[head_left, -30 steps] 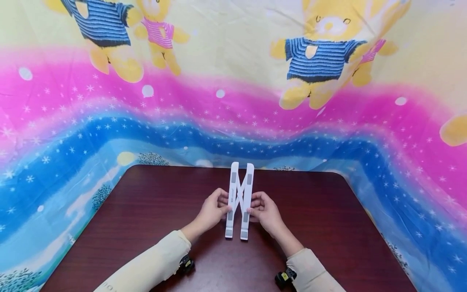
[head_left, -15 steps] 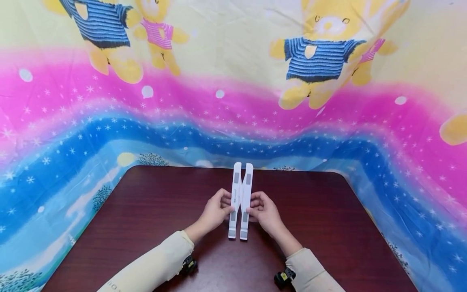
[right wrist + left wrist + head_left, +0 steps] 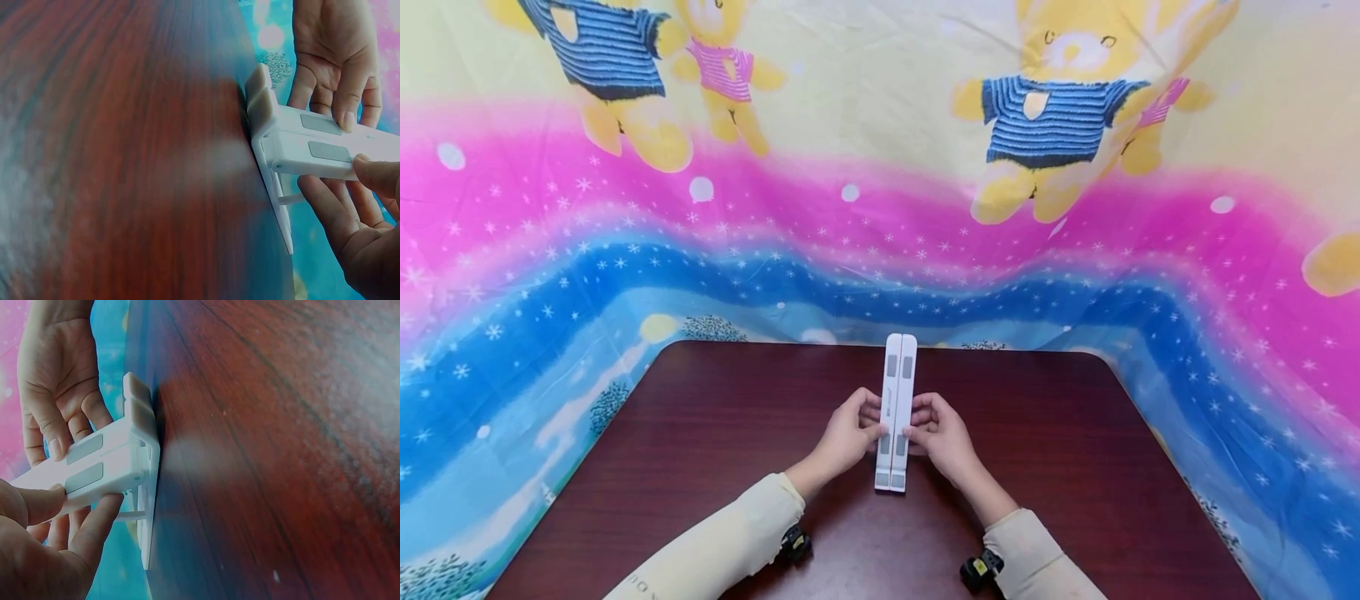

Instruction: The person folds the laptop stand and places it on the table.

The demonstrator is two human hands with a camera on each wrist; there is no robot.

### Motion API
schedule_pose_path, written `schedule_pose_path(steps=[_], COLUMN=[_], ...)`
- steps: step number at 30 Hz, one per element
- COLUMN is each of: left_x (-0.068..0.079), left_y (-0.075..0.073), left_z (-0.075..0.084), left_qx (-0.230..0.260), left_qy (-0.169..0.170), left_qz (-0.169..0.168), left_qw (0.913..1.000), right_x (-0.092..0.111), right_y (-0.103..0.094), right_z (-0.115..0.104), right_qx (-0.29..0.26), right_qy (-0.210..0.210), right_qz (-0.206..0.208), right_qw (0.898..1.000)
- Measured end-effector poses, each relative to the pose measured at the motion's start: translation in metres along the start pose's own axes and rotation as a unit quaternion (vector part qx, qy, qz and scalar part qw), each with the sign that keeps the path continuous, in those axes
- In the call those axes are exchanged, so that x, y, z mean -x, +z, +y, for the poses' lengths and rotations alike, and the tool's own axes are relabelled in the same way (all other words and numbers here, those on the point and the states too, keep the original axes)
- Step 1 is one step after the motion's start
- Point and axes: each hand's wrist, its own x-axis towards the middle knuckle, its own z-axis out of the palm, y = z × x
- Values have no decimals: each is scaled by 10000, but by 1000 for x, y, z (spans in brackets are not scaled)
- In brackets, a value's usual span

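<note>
A white folding laptop stand [image 3: 895, 400] with grey rubber pads stands on the table, its two long bars side by side with only a thin seam between them. My left hand [image 3: 852, 429] grips the left bar, thumb on the front face and fingers behind. On the other side, my right hand [image 3: 946, 437] holds the right bar the same way. Close up in the left wrist view, the stand's lower end [image 3: 140, 415] shows its lip and a slanted support leg against the tabletop. Fingers behind the bars are partly hidden in the head view.
The dark red-brown wooden table [image 3: 1037, 467] has rounded far corners. Behind and beside it hangs a printed cloth [image 3: 850, 233] with bears and snowflakes. A small black device [image 3: 981, 570] sits at the right cuff, another [image 3: 796, 543] at the left.
The stand's two bars have come together, from a crossed spread with a gap to touching side by side. My left hand has moved right with its bar; the right hand has barely moved.
</note>
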Motion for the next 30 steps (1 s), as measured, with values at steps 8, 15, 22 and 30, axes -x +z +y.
schedule_pose_path(steps=[8,15,22,30], left_x=[-1,0,11,29], left_y=[2,2,-3,0], left_z=[3,3,2,-1], left_qx=[36,177,-216,-1003], left_qy=[41,-37,-5,-12], left_qz=[0,-9,-21,-377], left_qw=[10000,9998,9998,9942], right_x=[-1,-5,-24,-60], right_y=[0,-10,-42,-68], right_z=[-3,-9,-44,-103], right_qx=[49,932,2938,3251], right_qy=[-32,-164,-799,-1497], right_qz=[61,-129,-465,-1012], right_qw=[10000,9954,9514,9283])
